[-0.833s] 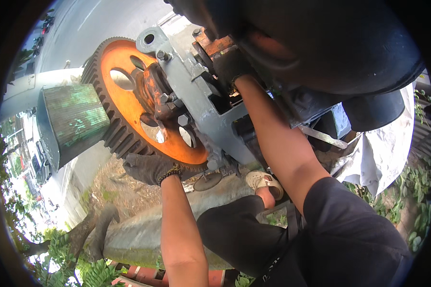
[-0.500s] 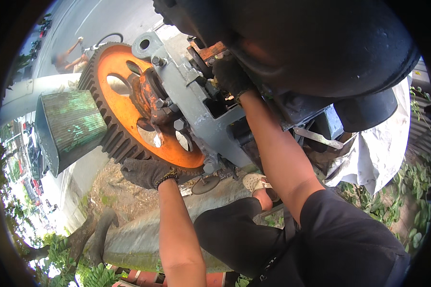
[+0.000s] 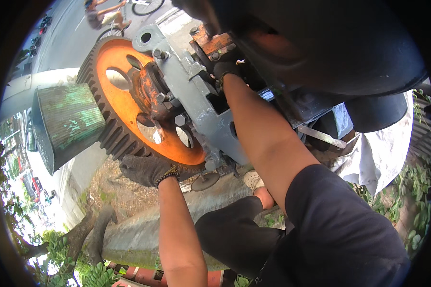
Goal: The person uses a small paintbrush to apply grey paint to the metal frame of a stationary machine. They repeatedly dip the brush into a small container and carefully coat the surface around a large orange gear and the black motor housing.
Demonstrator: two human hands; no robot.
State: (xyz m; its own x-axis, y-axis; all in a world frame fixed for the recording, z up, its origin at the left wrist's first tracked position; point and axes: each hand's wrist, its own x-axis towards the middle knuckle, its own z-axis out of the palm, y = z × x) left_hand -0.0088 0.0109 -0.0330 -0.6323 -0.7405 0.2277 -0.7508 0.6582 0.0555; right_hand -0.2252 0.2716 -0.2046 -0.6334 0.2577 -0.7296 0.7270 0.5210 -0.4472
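Note:
A large gear wheel (image 3: 115, 103) with an orange face and dark teeth stands tilted at the left side of a grey metal frame (image 3: 189, 98). My left hand (image 3: 146, 171), in a dark glove, grips the toothed rim at its lower edge; the fingertips are partly hidden. My right hand (image 3: 226, 71), gloved too, reaches into the opening behind the grey frame, close to a dark round part and a rusty orange bracket (image 3: 214, 44). Its fingers are out of sight inside the machine. Hex bolts (image 3: 180, 119) stick out of the frame beside the wheel.
A big black rounded body (image 3: 321, 52) overhangs the right side. Left of the gear is a green metal box (image 3: 74, 122). A white sheet (image 3: 378, 143) hangs at right, near a flat metal bar (image 3: 322, 136). A cyclist (image 3: 103, 16) is on the road beyond.
My right hand has shifted slightly left, and the forearm has swung left across the frame. My left hand stays on the gear's rim. The cyclist has moved right along the road.

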